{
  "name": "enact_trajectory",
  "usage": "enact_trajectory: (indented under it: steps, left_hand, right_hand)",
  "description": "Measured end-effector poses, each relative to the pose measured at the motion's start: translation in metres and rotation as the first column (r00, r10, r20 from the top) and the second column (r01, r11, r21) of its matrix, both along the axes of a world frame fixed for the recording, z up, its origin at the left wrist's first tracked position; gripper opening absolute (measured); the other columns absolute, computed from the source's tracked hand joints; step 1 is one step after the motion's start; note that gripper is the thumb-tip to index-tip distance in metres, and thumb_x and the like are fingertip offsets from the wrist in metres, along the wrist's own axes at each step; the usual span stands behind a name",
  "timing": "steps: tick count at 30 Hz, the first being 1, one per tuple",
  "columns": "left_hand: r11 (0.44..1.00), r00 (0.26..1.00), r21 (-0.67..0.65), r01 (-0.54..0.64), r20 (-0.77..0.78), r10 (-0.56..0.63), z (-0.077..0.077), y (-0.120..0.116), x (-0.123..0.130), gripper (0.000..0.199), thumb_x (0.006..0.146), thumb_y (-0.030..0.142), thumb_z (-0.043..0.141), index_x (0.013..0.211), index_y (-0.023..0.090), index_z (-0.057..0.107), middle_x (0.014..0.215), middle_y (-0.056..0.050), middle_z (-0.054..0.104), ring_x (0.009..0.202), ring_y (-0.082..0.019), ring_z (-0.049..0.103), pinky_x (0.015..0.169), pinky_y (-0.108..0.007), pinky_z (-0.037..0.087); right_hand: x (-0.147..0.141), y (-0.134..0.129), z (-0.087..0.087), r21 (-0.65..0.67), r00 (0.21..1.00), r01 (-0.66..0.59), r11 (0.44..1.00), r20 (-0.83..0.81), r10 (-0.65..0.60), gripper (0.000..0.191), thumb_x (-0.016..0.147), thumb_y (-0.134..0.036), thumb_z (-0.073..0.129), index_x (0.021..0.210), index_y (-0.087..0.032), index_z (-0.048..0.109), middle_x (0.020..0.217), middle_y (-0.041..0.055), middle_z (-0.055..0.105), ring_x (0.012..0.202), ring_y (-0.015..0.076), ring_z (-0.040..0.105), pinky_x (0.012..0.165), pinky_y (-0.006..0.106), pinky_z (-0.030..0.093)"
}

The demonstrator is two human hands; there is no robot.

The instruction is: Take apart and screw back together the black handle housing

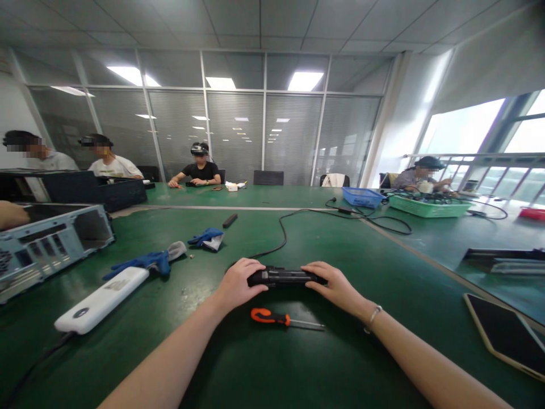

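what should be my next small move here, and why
Probably steady the black device with the right hand and let the left hand reach for the screwdriver: both hands grip the device, so one must come free, and the tool lies just in front of it, its orange-and-black handle toward the left.

Green tabletop (409, 278) leaves room right of the black oblong device (283, 276), while an orange-and-black-handled metal screwdriver (284, 320) blocks its near side.
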State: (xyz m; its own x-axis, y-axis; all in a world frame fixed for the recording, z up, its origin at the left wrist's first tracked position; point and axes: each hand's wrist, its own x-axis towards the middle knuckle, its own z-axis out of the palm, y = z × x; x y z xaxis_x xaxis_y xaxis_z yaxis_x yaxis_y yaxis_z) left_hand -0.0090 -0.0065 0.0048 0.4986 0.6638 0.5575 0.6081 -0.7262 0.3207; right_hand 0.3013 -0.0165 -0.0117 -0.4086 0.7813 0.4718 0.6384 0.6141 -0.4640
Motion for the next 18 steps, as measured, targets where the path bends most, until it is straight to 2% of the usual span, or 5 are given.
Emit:
enact_trajectory:
  steps: [5, 9, 14, 18]
  left_hand:
    - [0.994, 0.999, -0.106, -0.024, 0.026, 0.027, -0.004, 0.004, 0.0, 0.043, 0.071, 0.029, 0.078, 0.112, 0.02, 0.066, 0.116, -0.008, 0.065, 0.109, -0.026, 0.058, 0.099, -0.04, 0.044]
    - [0.974, 0.993, -0.213, 0.079, 0.099, -0.059, -0.004, 0.009, -0.005, 0.042, 0.075, 0.024, 0.074, 0.115, 0.021, 0.065, 0.118, -0.007, 0.065, 0.109, -0.024, 0.059, 0.1, -0.037, 0.043]
    - [0.905, 0.961, -0.379, 0.19, 0.262, -0.092, -0.007, 0.017, -0.015, 0.043, 0.073, 0.019, 0.072, 0.115, 0.018, 0.066, 0.119, -0.008, 0.065, 0.108, -0.024, 0.061, 0.097, -0.035, 0.045]
    - [0.815, 0.897, -0.489, 0.311, 0.435, -0.081, -0.012, 0.022, -0.018, 0.047, 0.073, 0.022, 0.073, 0.117, 0.01, 0.063, 0.115, -0.012, 0.067, 0.104, -0.025, 0.064, 0.096, -0.037, 0.048]
  right_hand:
    - [-0.001, 0.004, -0.006, 0.016, 1.0, 0.014, 1.0, 0.009, -0.014, 0.037, 0.088, -0.037, 0.058, 0.123, -0.025, 0.062, 0.119, 0.008, 0.064, 0.105, 0.0225, 0.062, 0.095, 0.038, 0.05]
    - [-0.001, 0.004, -0.009, 0.049, 1.0, 0.017, 0.999, 0.016, -0.018, 0.036, 0.09, -0.037, 0.057, 0.123, -0.025, 0.061, 0.119, 0.0079, 0.064, 0.105, 0.0224, 0.062, 0.094, 0.039, 0.051]
    - [-0.003, 0.001, -0.01, 0.157, 0.998, 0.044, 0.987, 0.025, -0.049, 0.036, 0.09, -0.037, 0.055, 0.124, -0.027, 0.061, 0.12, 0.0076, 0.063, 0.107, 0.023, 0.062, 0.095, 0.04, 0.05]
    - [-0.004, 0.001, -0.011, 0.2, 0.998, 0.059, 0.978, -0.012, -0.057, 0.034, 0.091, -0.038, 0.054, 0.122, -0.027, 0.061, 0.119, 0.0071, 0.064, 0.105, 0.0226, 0.063, 0.093, 0.039, 0.052]
